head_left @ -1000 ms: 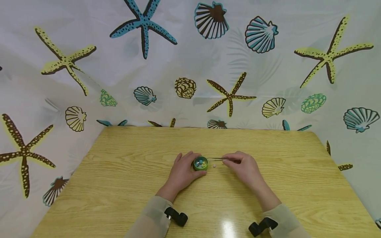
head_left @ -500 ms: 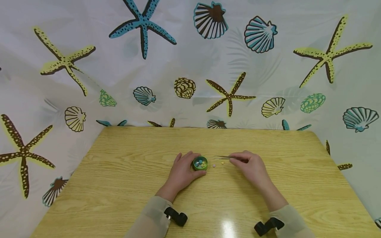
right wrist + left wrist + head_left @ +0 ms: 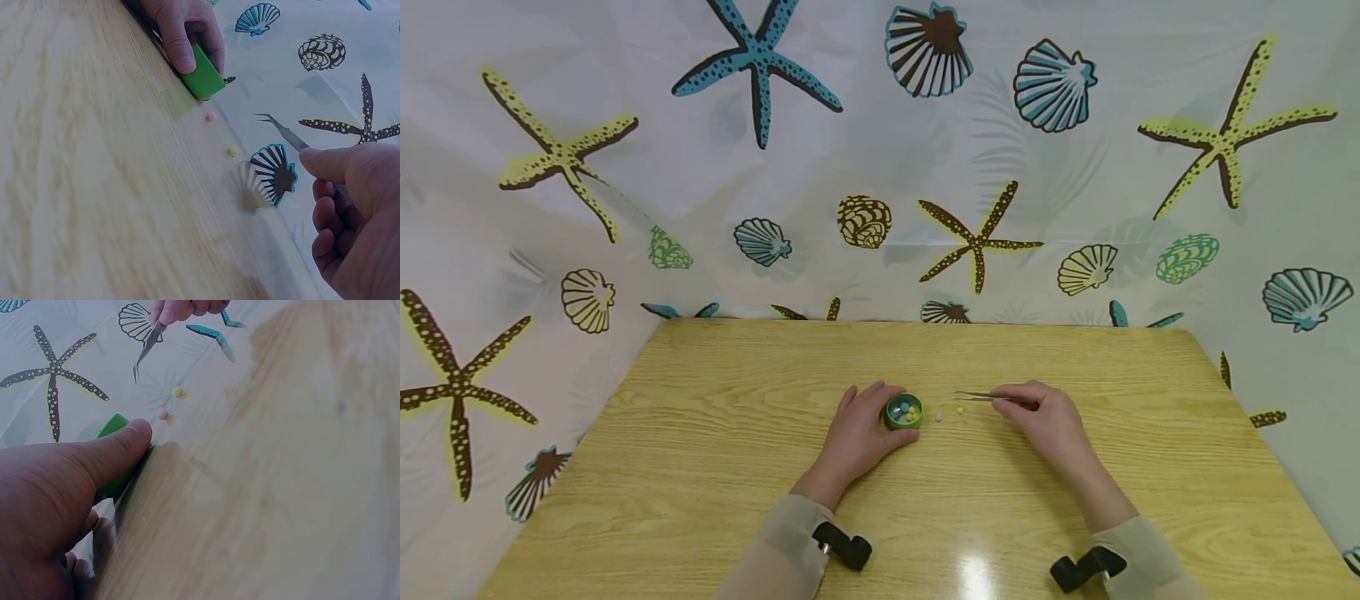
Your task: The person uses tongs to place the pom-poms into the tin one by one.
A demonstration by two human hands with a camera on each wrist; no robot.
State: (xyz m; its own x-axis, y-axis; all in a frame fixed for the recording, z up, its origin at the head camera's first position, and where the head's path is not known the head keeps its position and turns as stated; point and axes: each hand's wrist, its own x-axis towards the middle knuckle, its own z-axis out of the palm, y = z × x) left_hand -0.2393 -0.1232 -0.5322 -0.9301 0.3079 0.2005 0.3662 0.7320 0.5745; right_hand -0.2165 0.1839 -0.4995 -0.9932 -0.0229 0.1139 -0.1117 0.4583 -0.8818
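Observation:
My left hand curls its fingers and thumb around a small green cup standing on the table. Several blue and yellow beads lie inside the cup. To the right, my right hand pinches a pair of bent-tip tweezers, whose tips are apart and hold nothing. Those tips point left, over the table just behind a loose yellow bead. A pink bead sits on the wood between the yellow one and the cup.
A light wooden table carries everything. Behind it and at both sides hangs a white cloth printed with starfish and shells. Each sleeve cuff bears a black camera mount.
My right hand has drawn back to the right with the tweezers, away from the cup. The yellow bead now shows clear of the hand. My left hand keeps its hold on the cup.

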